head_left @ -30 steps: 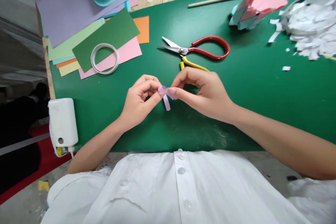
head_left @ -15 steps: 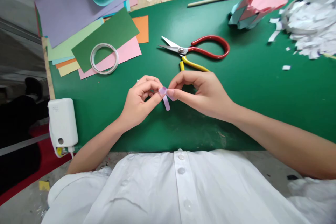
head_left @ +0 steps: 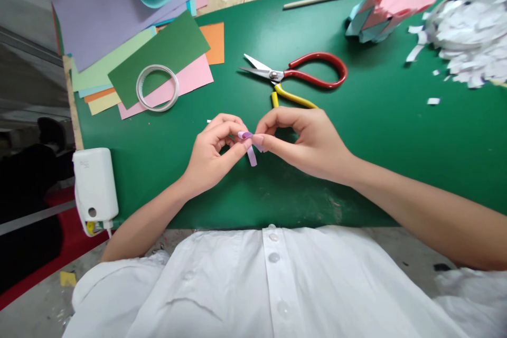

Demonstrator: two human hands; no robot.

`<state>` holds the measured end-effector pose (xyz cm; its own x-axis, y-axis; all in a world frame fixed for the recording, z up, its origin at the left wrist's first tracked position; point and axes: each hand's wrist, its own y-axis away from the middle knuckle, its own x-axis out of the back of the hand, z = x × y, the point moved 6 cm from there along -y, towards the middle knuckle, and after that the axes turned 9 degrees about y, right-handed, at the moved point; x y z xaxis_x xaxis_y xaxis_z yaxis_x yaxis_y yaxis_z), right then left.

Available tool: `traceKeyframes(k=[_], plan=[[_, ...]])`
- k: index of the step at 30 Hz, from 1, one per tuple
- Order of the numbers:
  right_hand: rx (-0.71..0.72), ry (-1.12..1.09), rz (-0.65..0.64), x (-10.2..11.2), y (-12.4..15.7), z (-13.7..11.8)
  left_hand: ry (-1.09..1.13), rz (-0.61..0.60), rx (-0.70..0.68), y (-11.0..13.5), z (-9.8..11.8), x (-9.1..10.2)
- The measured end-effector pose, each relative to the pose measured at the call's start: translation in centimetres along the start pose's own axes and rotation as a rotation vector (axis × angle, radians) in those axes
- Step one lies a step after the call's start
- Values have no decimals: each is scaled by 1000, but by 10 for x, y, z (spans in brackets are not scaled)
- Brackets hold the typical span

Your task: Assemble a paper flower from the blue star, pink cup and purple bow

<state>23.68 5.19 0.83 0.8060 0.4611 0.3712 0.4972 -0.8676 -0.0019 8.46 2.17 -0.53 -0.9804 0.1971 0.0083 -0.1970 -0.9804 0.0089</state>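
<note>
Strip: the lilac paper strip (head_left: 250,152) is being pinched between both hands, just over the green table (head_left: 396,142). Its curled top is disappearing between the fingertips, and only a short tail is hanging free below them.
Left hand: the left hand (head_left: 212,150) is closing thumb and forefinger narrowly on the strip's left side. Its other fingers are curling in and hiding the palm.
Right hand: the right hand (head_left: 304,140) is gripping the strip's right side with thumb and forefinger tips.
Yellow tool: a yellow-handled tool (head_left: 291,97) is lying just beyond the right hand. The knuckles are covering most of it, so its kind is hard to tell.
Scissors: red-handled scissors (head_left: 304,71) are lying a little farther beyond that hand.
Scraps: white paper scraps (head_left: 467,37), well off to the right hand's outer side, are blurring and running off the frame edge.
Change: compared with half a second ago, the strip's curl is looking flatter and tighter. Both hands are keeping almost the same place.
</note>
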Motion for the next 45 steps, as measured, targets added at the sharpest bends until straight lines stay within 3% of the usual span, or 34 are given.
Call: traceKeyframes(k=[13, 34, 45], plan=[[59, 43, 25, 0, 1, -1, -28, 29, 25, 0, -1, 3], [-19, -69, 59, 4, 0, 1, 3, 89, 26, 0, 1, 8], [-44, -110, 57, 3, -1, 3, 15, 37, -26, -1, 2, 10]])
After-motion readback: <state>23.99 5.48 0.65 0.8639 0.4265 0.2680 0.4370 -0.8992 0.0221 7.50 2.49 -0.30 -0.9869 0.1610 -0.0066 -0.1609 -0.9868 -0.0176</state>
